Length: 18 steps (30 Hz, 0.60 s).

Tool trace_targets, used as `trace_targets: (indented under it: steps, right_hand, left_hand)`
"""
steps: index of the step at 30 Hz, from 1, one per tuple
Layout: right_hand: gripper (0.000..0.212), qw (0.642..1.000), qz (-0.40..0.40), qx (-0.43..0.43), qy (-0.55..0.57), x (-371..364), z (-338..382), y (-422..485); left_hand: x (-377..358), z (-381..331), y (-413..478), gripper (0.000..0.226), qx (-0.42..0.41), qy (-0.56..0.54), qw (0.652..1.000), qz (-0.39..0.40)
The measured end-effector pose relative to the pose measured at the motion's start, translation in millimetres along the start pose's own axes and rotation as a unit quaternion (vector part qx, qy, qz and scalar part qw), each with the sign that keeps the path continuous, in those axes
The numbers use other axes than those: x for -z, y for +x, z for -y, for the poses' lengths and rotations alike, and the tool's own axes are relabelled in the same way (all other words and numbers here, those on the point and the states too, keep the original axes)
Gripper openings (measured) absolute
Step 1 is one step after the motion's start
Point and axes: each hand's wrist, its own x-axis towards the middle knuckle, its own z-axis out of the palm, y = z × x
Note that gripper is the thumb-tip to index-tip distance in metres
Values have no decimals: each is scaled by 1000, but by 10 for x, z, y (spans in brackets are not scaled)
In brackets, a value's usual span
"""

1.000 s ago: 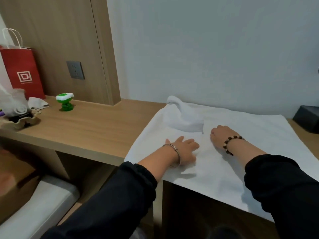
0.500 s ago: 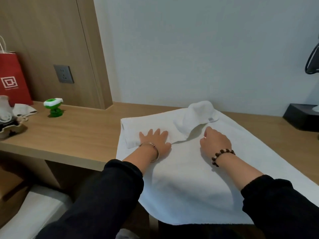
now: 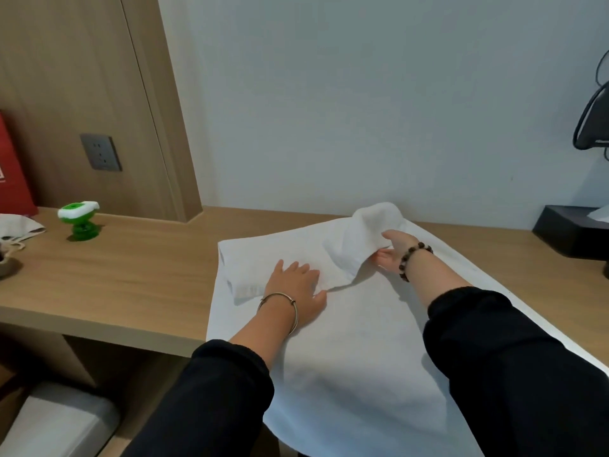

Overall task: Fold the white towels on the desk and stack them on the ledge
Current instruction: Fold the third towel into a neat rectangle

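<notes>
1. Left hand point(image 3: 296, 286) lies flat, fingers straight, pressing the small white towel point(image 3: 342, 245) onto a large white sheet point(image 3: 362, 351) covering the counter point(image 3: 115, 285).
2. Right hand point(image 3: 393, 250) holds the towel's right end raised, apparently pinching it; its fingers are hidden.

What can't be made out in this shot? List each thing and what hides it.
Right hand fingertips, head view: behind the raised fold of the towel it holds.
Red bag, head view: cut off by the left edge.
Black object upper right, head view: cut by the right edge; unidentifiable.
Ledge: cannot tell which surface it is.
</notes>
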Motion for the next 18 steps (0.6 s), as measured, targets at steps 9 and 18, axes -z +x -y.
trace_targets:
  steps: [9, 18]
  right_hand:
    - [23, 853, -263, 376, -249, 72, 139, -76]
    - [23, 460, -251, 175, -834, 666, 157, -178]
  left_hand:
    - [33, -35, -58, 26, 55, -69, 996, -21]
    - [59, -59, -37, 31, 103, -68, 992, -21]
